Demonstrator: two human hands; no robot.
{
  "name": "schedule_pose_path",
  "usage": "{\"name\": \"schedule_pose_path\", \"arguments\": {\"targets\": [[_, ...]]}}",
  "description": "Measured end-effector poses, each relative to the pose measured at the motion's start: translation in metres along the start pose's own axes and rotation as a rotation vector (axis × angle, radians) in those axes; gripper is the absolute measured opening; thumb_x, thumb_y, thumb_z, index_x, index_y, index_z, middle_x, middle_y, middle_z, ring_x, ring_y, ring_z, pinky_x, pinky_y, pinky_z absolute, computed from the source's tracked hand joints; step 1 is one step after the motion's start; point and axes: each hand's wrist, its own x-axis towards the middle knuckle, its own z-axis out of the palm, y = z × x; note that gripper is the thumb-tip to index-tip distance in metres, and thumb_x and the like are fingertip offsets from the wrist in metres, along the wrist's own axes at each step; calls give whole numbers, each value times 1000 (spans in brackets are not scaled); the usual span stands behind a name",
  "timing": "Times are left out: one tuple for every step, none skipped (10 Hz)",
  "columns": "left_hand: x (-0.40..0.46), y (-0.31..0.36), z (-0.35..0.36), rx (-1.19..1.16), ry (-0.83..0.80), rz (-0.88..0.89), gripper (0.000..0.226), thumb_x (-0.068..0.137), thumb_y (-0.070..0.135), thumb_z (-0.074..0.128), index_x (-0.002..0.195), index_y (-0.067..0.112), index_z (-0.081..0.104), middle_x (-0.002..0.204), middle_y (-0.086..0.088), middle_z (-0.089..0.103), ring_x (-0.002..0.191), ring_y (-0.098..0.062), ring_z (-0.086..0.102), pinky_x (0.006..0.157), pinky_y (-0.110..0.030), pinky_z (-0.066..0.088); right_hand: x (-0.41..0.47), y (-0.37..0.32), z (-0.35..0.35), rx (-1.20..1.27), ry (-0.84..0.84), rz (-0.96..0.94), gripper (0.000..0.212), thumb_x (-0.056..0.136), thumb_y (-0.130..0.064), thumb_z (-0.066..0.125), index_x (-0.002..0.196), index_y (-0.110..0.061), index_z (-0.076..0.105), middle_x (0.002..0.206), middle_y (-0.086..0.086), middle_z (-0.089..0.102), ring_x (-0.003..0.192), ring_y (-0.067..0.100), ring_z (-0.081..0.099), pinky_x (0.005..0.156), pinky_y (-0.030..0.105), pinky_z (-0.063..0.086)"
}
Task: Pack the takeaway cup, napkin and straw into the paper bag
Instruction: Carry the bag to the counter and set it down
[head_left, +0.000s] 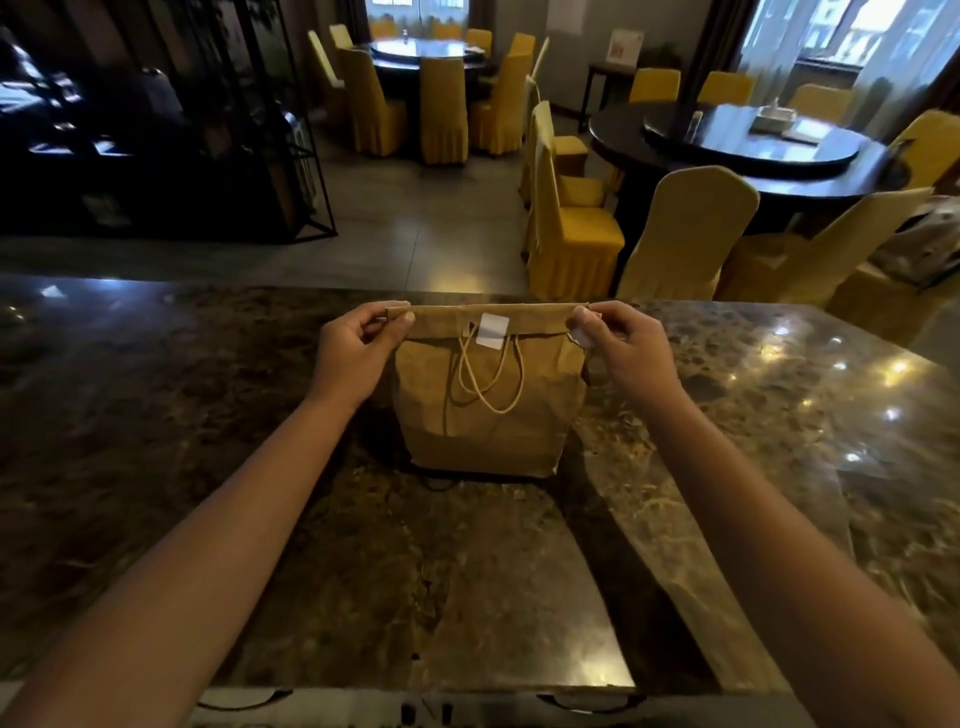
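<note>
A brown paper bag (485, 415) stands upright in the middle of the marble counter (208, 415). Its top is folded over toward me, and a white sticker (493, 329) sits on the fold. Twine handles hang down its front. My left hand (358, 348) pinches the left end of the folded top. My right hand (618, 345) pinches the right end. The cup, napkin and straw are nowhere in sight; the bag's inside is hidden.
Beyond the counter's far edge lie a tiled floor, yellow-covered chairs (571, 228) and two dark round dining tables (748, 145). A dark metal shelf frame (291, 156) stands at the back left. A cable runs along the near edge of the counter.
</note>
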Motion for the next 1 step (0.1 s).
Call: {"name": "schedule_pose_path", "arguments": {"targets": [[3,5,0,-38,-8,-11,37,99,37,62,130,16,66,118,1,72,110,-6,68,93,-26,57,3,-6,-4,26,-9,32,35,99,-48,59,115,-22,74,98,-9,75,92,7,69,77,24,53]]}}
